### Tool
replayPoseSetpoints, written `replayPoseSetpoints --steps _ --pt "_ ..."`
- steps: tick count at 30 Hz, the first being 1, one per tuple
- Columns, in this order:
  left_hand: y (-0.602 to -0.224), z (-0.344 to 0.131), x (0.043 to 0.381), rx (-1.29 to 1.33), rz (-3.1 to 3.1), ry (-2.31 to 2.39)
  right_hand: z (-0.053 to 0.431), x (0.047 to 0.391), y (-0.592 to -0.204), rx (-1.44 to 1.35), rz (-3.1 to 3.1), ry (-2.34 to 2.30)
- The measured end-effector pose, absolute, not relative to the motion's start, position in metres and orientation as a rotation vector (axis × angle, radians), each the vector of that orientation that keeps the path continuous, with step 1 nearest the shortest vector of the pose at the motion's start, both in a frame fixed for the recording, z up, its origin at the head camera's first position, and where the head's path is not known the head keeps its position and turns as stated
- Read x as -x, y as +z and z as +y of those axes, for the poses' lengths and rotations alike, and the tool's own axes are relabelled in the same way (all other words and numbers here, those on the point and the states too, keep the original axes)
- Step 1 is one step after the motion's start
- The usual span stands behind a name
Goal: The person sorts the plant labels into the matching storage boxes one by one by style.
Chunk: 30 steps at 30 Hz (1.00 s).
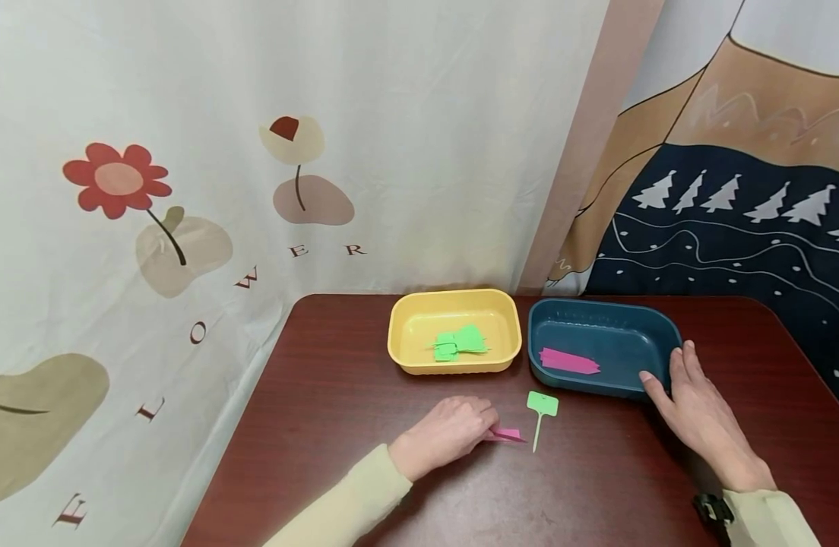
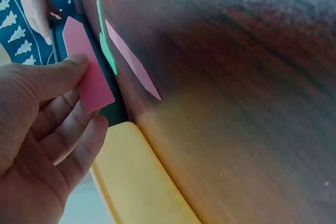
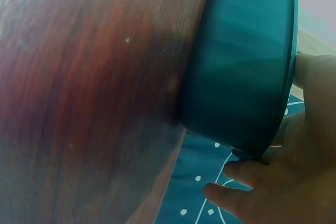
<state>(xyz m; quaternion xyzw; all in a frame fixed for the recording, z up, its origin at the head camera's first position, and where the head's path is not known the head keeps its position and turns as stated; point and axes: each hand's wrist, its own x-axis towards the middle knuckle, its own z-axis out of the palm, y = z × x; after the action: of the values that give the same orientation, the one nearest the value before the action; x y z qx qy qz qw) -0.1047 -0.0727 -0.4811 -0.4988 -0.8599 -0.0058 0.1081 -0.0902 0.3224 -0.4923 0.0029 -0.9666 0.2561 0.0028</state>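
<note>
My left hand pinches a pink pointed plant label between thumb and fingers, just above the table in front of the bins. A second pink label lies on the table beside a green T-shaped plant label. With its fingers straight, my right hand rests against the right end of the blue plastic bin, thumb at the near rim. Inside that bin lie pink labels. The yellow bin to its left holds several green labels.
Both bins stand side by side near the back edge of the dark red-brown wooden table. Behind it hangs a pale curtain with printed flowers, and a dark blue cloth with white trees hangs at the right.
</note>
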Motion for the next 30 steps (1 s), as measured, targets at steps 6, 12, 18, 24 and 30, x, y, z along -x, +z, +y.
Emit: replayPoseSetpoints --steps 6,12,18,24,30 --pt "-0.476 -0.071 0.107 1.445 -2.522 -0.049 0.322 0.090 -0.492 -0.012 -3.024 0.797" --pt "-0.472 -0.063 0.110 1.424 -2.533 -0.120 0.322 0.091 -0.492 -0.006 -3.026 0.798" --pt "-0.464 -0.053 0.112 1.411 -2.553 -0.099 0.322 0.091 -0.493 -0.014 -3.018 0.799" --pt "-0.459 -0.041 0.116 1.375 -2.506 -0.081 0.322 0.090 -0.493 -0.018 -3.023 0.805" --pt "-0.453 -0.028 0.120 1.345 -2.495 -0.142 0.322 0.089 -0.492 -0.011 -3.031 0.809"
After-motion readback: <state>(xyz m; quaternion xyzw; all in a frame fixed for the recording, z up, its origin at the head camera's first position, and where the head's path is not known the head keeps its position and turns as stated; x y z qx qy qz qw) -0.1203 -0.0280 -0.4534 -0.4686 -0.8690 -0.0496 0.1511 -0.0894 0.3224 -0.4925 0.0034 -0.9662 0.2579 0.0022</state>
